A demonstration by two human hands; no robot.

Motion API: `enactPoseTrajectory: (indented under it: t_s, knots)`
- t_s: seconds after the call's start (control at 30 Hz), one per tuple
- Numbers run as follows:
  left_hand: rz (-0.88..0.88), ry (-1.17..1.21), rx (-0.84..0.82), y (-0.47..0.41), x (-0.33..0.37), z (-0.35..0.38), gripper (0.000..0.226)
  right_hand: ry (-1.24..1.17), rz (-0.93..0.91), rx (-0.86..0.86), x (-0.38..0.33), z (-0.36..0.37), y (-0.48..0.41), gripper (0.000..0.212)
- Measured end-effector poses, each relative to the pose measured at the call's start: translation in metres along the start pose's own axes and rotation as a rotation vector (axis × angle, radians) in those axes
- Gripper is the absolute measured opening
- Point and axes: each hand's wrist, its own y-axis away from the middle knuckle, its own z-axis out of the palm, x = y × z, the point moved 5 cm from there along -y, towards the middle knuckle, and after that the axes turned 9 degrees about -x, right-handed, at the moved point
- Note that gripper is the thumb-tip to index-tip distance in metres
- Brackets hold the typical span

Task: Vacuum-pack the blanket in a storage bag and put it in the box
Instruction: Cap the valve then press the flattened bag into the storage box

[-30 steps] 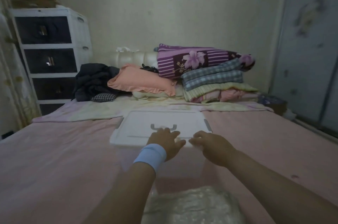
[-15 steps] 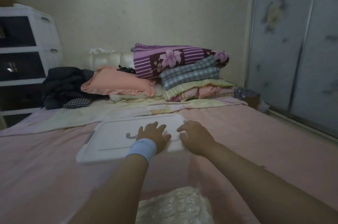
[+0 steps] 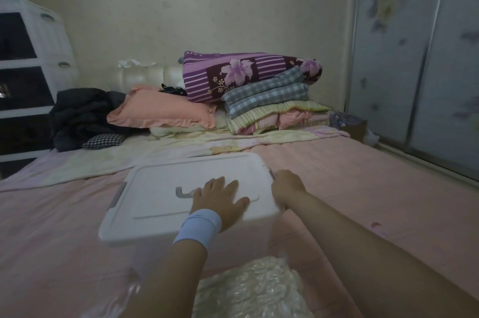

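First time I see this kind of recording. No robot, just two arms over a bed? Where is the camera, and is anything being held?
No machine here: a person wears a wide-angle camera on the head, so you look down along their arms. The left hand, with a blue wristband, lies flat on the white lid of a translucent box standing on the pink bed. The right hand curls over the lid's right edge by a grey latch. Nearest the camera lies the crinkly vacuum-packed blanket, not yet in the box. Folded bedding and a pink pillow are piled by the headboard.
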Motion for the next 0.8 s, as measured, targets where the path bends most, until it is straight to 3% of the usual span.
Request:
enactPoseTrajectory:
  t_s: [0.1,0.2,0.27,0.37,0.47,0.53,0.6,0.67,0.8]
  knots:
    - [0.002,0.004,0.002,0.0,0.0,0.002,0.064,0.045,0.04,-0.005,-0.002,-0.007,0.007,0.035]
    - [-0.004,0.016,-0.006,-0.002,-0.002,0.001,0.062,0.219,-0.242,0.167,-0.021,-0.005,0.02,0.05]
    - [-0.015,0.044,0.006,-0.003,-0.001,0.0,0.057,0.291,-0.334,-0.027,-0.026,0.016,0.024,0.065]
    - [-0.017,0.181,0.048,-0.005,-0.006,-0.004,0.049,0.396,-0.272,-0.258,-0.018,0.029,0.022,0.078]
    - [-0.031,0.339,0.118,0.008,-0.026,-0.015,0.042,0.597,-0.301,-0.141,-0.032,0.022,0.033,0.076]
    - [-0.139,0.183,0.129,0.022,-0.053,-0.018,0.042,0.673,-0.404,-0.048,-0.053,0.026,0.046,0.073]
    - [-0.29,0.014,0.063,0.037,-0.085,-0.015,0.049,0.664,-0.562,-0.098,-0.076,0.045,0.065,0.072]
    - [-0.4,0.0,-0.003,0.051,-0.11,-0.012,0.052,0.642,-0.689,-0.216,-0.094,0.07,0.085,0.077]
    - [-0.375,0.041,-0.022,0.068,-0.121,-0.008,0.05,0.776,-0.74,-0.246,-0.107,0.106,0.108,0.09]
